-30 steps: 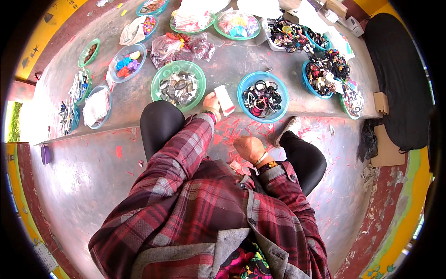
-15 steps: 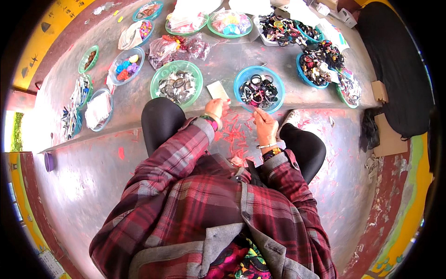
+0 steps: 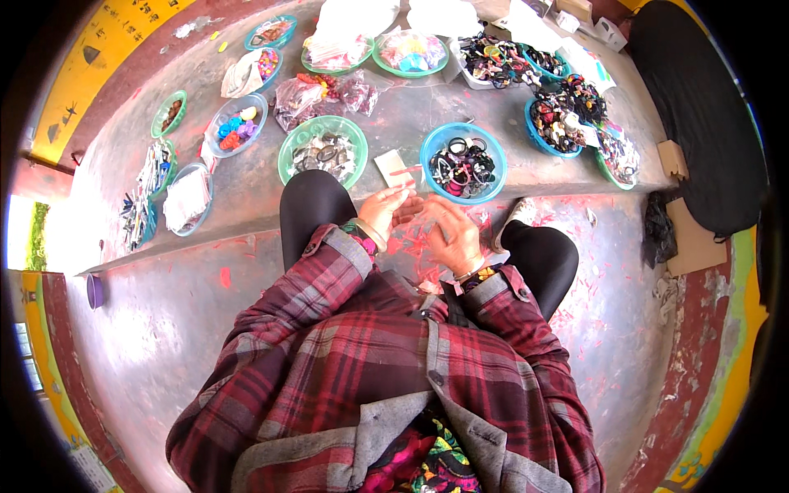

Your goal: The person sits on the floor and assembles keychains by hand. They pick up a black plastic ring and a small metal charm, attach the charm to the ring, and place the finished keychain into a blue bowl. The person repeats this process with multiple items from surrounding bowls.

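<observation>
My left hand [image 3: 389, 212] and my right hand [image 3: 452, 237] are close together in front of my knees. The left hand's fingers point right, bent and close together; whatever they hold is too small to make out. The right hand's fingers curl toward the left hand, partly blurred, and anything in them is hidden. Just beyond the left fingertips is a thin red strip [image 3: 406, 171], beside a pale flat card [image 3: 389, 163] on the ledge. A blue basin [image 3: 425, 156] of black bands and small ornaments stands beyond my right hand. Left of the card is a green basin [image 3: 359, 149] of metallic pieces.
Red scraps [image 3: 417, 251] litter the floor between my feet. More basins line the raised ledge, including a blue one [image 3: 530, 131] with dark trinkets and a pale one [image 3: 257, 103] with coloured pieces. Plastic bags [image 3: 300, 103] lie behind. A black covered object [image 3: 699, 123] stands right.
My hands have come together, the left moving right and slightly nearer, the right moving left. My left knee has shifted right, and the view has moved slightly.
</observation>
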Motion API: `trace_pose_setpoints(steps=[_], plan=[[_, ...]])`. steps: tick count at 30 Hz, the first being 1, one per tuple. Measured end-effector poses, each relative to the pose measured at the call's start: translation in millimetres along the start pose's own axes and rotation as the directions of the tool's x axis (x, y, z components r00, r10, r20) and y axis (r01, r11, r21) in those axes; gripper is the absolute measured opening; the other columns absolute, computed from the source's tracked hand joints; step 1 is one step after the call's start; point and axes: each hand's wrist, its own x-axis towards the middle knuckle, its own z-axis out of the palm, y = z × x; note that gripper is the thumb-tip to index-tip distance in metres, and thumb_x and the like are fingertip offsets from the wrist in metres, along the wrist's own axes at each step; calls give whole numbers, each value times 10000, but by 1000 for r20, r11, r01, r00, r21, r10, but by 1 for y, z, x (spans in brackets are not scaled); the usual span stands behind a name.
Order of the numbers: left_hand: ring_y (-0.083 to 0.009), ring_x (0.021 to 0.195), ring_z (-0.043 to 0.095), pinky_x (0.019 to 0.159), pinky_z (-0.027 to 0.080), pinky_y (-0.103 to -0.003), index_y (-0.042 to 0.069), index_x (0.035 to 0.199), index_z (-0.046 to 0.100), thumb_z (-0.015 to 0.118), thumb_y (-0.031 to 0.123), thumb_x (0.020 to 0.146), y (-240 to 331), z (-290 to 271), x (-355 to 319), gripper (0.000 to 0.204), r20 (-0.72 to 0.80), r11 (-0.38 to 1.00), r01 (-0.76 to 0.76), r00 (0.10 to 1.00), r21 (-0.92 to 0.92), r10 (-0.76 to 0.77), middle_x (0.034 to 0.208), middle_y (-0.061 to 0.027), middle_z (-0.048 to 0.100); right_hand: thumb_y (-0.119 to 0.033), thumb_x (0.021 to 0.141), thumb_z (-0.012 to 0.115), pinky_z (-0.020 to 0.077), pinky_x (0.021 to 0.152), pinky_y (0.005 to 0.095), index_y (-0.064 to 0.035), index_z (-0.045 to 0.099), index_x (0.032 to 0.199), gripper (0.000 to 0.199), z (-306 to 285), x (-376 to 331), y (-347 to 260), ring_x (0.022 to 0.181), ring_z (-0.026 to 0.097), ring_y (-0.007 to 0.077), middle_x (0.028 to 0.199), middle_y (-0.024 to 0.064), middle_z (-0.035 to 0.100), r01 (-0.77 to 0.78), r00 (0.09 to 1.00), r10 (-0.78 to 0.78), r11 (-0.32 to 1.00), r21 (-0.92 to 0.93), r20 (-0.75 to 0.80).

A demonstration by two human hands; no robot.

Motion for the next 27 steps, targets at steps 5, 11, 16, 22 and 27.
trace_pose_setpoints(steps=[5,11,16,22,27], plan=[[-176,805,597,669,475,-263,3,1053,511,487,213,864,-8,8,1,284,84,988,1,996,154,-14,934,-109,605,-176,745,631,450,667,249,-17,574,1012,317,14,-19,47,780,571,121,859,44,616,-593,766,620,582,556,167],[-101,694,569,595,463,-215,18,1006,549,515,228,853,-31,-2,17,261,124,967,-44,992,253,13,829,-55,601,-213,773,607,407,602,215,-56,644,868,187,9,-20,46,724,577,91,780,22,632,-823,554,698,378,424,453],[-85,661,545,561,443,-200,28,974,565,543,213,838,-24,5,14,231,89,983,51,994,175,-67,789,-27,584,-189,754,626,411,599,224,-39,654,817,165,7,-20,45,649,562,91,722,31,631,-807,560,710,352,474,426],[-108,710,555,605,438,-213,33,936,570,580,162,808,-27,-1,17,182,71,992,67,995,107,-74,823,-42,594,-102,721,647,429,569,212,22,646,778,136,7,-18,42,610,556,97,697,51,624,-755,590,719,329,568,368],[-112,730,556,620,436,-222,27,926,572,582,156,805,-30,-4,19,177,104,990,73,991,121,-85,845,-53,603,-125,724,644,417,598,217,5,651,776,140,8,-21,45,623,548,95,690,39,623,-760,599,706,354,545,378]])
